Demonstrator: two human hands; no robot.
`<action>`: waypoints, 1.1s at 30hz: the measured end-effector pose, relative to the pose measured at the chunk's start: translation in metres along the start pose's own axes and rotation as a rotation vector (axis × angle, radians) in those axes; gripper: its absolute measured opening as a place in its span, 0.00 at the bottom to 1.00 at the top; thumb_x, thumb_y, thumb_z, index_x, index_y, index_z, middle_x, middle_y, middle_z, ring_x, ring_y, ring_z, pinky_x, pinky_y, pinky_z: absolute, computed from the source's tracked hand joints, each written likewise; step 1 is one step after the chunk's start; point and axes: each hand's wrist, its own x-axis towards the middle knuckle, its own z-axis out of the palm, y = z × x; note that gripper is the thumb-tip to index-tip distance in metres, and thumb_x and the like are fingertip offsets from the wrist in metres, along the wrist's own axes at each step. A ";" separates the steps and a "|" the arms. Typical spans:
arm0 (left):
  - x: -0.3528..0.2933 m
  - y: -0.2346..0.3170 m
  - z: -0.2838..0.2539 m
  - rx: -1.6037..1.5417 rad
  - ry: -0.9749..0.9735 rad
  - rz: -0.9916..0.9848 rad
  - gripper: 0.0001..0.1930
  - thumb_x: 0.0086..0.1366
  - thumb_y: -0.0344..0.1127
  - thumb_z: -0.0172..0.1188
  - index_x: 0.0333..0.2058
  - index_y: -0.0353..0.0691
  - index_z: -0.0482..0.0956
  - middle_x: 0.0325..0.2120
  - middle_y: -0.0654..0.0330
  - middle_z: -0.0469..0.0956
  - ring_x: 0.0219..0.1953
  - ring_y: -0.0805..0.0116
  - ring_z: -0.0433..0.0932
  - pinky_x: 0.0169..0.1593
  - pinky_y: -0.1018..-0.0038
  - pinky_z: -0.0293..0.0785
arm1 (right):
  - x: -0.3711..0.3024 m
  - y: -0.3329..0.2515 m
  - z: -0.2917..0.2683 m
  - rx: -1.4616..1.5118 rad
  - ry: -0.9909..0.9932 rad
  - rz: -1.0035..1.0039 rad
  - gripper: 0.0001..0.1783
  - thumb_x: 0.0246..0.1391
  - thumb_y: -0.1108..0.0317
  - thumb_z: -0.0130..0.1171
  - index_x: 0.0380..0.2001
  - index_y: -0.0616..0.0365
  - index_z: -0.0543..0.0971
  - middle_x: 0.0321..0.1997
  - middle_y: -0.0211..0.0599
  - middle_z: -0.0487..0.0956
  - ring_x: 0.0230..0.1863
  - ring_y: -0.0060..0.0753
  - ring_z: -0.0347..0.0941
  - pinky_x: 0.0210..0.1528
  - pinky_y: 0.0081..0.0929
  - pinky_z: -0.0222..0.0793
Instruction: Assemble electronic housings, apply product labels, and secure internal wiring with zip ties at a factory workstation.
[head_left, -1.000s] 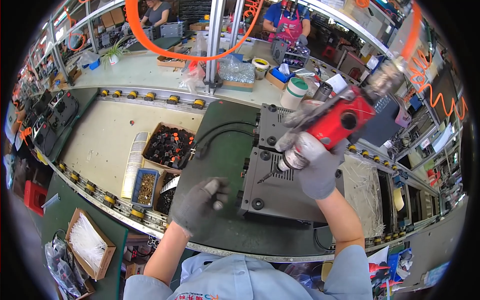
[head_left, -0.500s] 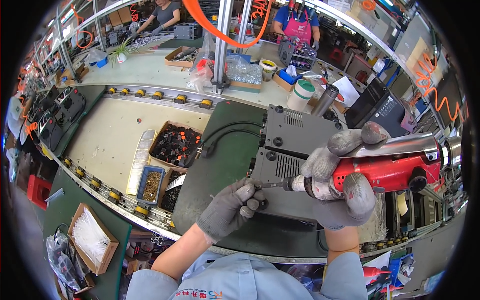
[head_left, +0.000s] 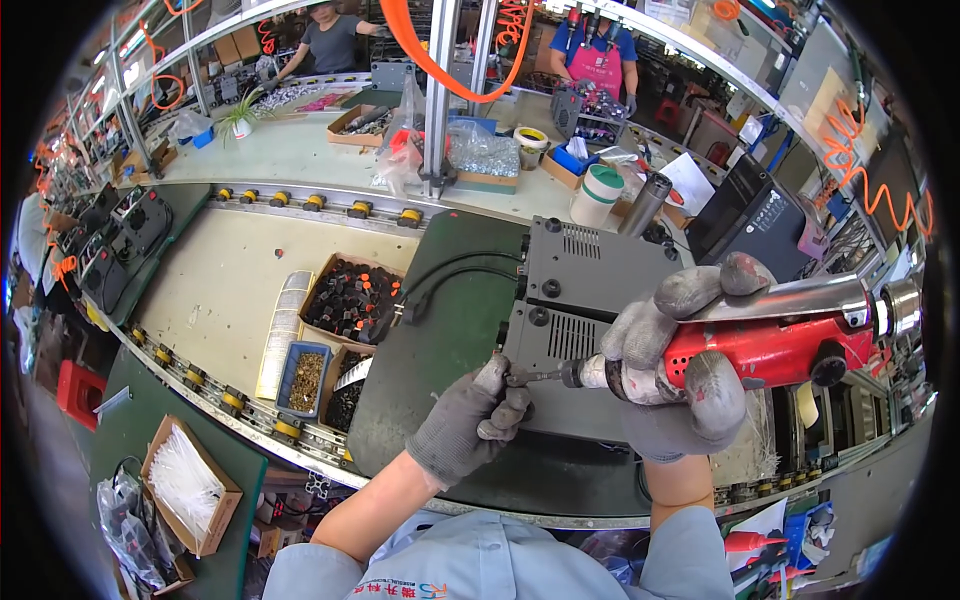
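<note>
My right hand (head_left: pixel 708 398), in a worn grey glove, is wrapped round a red power screwdriver (head_left: pixel 785 348) with a metal lever along its top. The tool lies level, and its slim bit (head_left: pixel 545 377) points left. At the bit's tip my gloved left hand (head_left: pixel 468 418) is closed in a pinch; whatever small thing its fingers hold is hidden. Beneath both hands is a grey metal case (head_left: pixel 565 400) with vent slots and black round feet. A second such case (head_left: pixel 595 278) lies just beyond it, and black cables run left from the pair.
Both cases rest on a green board (head_left: pixel 420 370) over a roller conveyor. Left of it stand a box of black and orange parts (head_left: pixel 352 300) and a blue tray of small brass-coloured pieces (head_left: pixel 303 378). White ties fill a carton (head_left: pixel 185 485) lower left. Two people work across the bench.
The view has shifted slightly. My left hand sits a little further right, still pinching at the bit's tip. The right hand keeps its hold on the screwdriver.
</note>
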 end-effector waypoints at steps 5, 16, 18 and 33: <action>0.001 0.004 -0.002 -0.057 -0.026 0.017 0.16 0.67 0.45 0.46 0.41 0.36 0.68 0.26 0.66 0.68 0.18 0.86 0.59 0.19 0.92 0.58 | 0.001 0.001 -0.005 -0.016 -0.074 0.000 0.31 0.43 0.68 0.61 0.52 0.53 0.61 0.38 0.39 0.72 0.20 0.29 0.69 0.23 0.32 0.69; 0.010 0.005 -0.020 -0.154 -0.114 0.048 0.13 0.68 0.40 0.46 0.41 0.34 0.68 0.28 0.63 0.71 0.20 0.86 0.63 0.19 0.91 0.61 | 0.005 0.015 0.001 -0.032 0.014 0.038 0.32 0.44 0.68 0.61 0.53 0.51 0.60 0.39 0.39 0.71 0.18 0.27 0.66 0.20 0.33 0.69; 0.012 0.007 -0.021 -0.138 -0.131 0.055 0.15 0.68 0.41 0.47 0.42 0.34 0.68 0.28 0.64 0.71 0.20 0.85 0.63 0.20 0.91 0.61 | 0.010 0.021 0.003 -0.016 -0.011 -0.035 0.32 0.45 0.68 0.57 0.55 0.51 0.59 0.39 0.39 0.71 0.18 0.24 0.65 0.18 0.30 0.67; 0.020 0.022 -0.077 -0.031 0.226 0.212 0.17 0.63 0.23 0.41 0.50 0.23 0.58 0.45 0.45 0.67 0.45 0.62 0.73 0.49 0.76 0.73 | 0.027 0.055 -0.016 -0.349 0.195 0.241 0.26 0.44 0.80 0.51 0.50 0.63 0.62 0.38 0.49 0.74 0.23 0.31 0.74 0.17 0.17 0.64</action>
